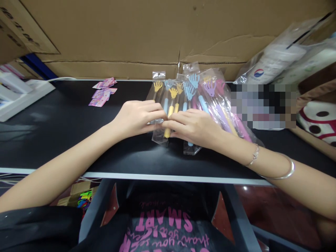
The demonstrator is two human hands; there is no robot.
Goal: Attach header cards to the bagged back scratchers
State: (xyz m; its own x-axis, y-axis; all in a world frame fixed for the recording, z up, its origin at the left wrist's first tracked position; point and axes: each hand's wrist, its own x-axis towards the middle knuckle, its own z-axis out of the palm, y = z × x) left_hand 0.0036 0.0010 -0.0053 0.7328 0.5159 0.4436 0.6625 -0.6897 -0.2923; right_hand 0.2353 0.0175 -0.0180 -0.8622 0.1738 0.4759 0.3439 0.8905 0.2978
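Observation:
Several hand-shaped back scratchers in clear plastic sleeves lie side by side in a pile on the black desk, in yellow, blue, purple and pink. My left hand is at the pile's left side, its fingers curled over the wrapped yellow back scratcher. From the right, my right hand closes on the same back scratcher near its handle, and the fingertips of both hands meet there. Beneath my right hand and wrist lie other wrapped pieces, among them a blue back scratcher and a purple back scratcher.
Small pink-purple cards lie left of the pile. A white power strip sits at the far left. Cardboard walls the back. At right stand a bagged white cup and a person's arm. The desk's pale edge runs in front.

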